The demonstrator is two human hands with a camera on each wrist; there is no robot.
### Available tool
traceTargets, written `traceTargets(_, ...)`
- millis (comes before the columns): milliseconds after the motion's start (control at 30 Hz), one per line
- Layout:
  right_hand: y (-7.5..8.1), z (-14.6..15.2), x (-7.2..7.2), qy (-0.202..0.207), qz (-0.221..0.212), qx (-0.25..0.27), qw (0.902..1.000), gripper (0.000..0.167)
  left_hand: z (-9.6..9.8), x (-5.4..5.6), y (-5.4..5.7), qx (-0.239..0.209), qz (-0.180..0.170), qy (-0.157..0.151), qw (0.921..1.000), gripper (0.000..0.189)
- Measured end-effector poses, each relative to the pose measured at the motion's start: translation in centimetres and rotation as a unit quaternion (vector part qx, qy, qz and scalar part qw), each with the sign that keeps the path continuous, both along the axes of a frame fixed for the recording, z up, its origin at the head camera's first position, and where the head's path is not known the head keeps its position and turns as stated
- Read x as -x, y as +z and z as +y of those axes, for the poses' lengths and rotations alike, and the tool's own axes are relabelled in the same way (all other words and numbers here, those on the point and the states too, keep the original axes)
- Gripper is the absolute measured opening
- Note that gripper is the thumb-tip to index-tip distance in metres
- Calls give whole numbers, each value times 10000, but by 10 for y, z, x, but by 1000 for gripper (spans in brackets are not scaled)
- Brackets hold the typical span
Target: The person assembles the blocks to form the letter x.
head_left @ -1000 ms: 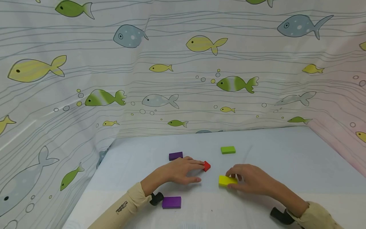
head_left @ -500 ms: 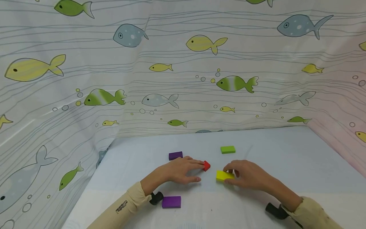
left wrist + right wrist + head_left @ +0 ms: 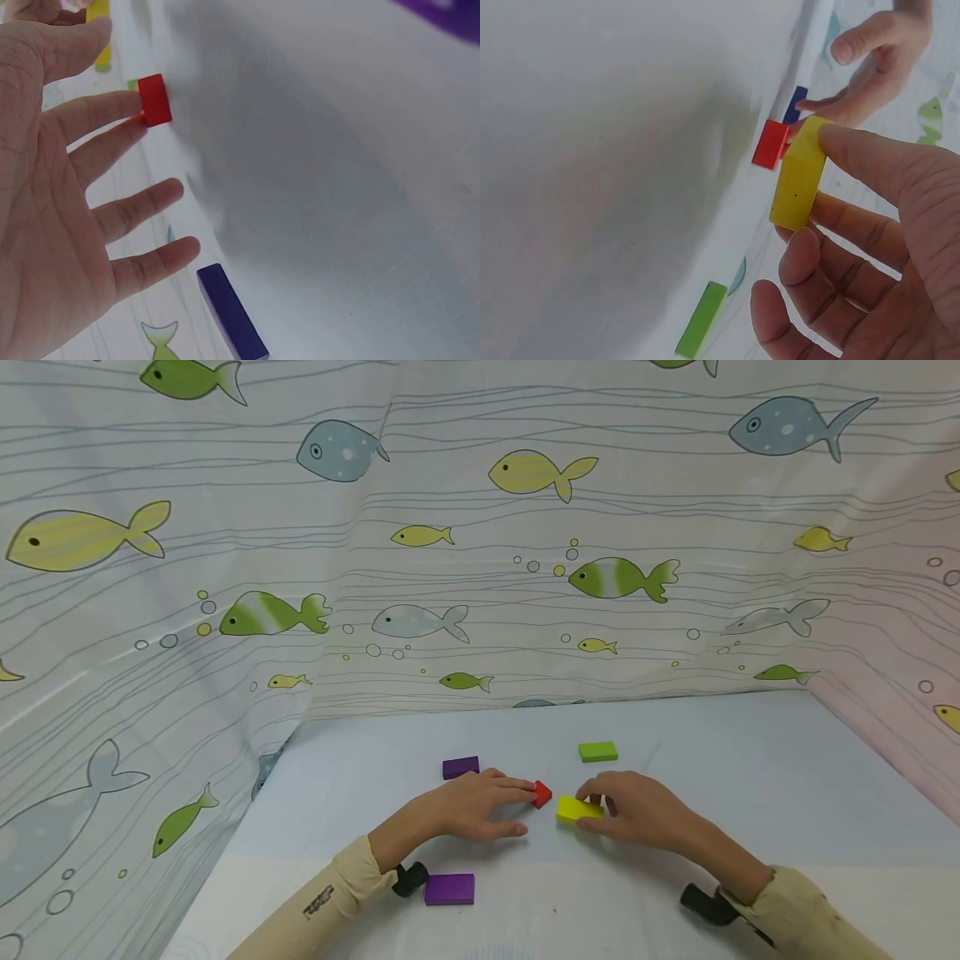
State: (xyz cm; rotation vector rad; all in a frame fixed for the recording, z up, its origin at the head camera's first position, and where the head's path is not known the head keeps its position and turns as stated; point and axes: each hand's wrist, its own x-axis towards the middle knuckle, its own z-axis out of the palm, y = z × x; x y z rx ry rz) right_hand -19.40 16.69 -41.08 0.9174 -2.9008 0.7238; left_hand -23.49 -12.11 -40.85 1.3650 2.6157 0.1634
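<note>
My left hand (image 3: 476, 806) touches a small red block (image 3: 542, 794) with the tips of its index and middle fingers. Its fingers are spread and nearly straight, as the left wrist view shows. A yellow rectangular block (image 3: 799, 176) is pinched between the thumb and fingers of my right hand (image 3: 641, 810). That yellow block is just right of the red one, with a small gap between them in the head view. Part of the red block is hidden behind the left fingertips.
Behind the left hand lies a dark purple block (image 3: 461, 767). A brighter purple block (image 3: 450, 889) lies near the left wrist, and a green block (image 3: 597, 752) sits farther back. A fish-patterned curtain (image 3: 480, 568) hangs behind the white table (image 3: 750, 760).
My right hand has carried the yellow block left and away from me, closer to the red block. The left hand and red block have stayed in place.
</note>
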Motion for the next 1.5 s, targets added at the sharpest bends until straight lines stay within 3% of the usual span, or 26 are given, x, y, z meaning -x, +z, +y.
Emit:
traceTargets(633, -5, -19, 6, -672, -110, -234, 9974, 27, 2, -1, 3, 17, -31, -12, 10000, 59)
traceTargets(1500, -4, -45, -4, -1352, -276, -518, 9891, 28, 1, 0, 2, 10, -50, -2, 10000, 61)
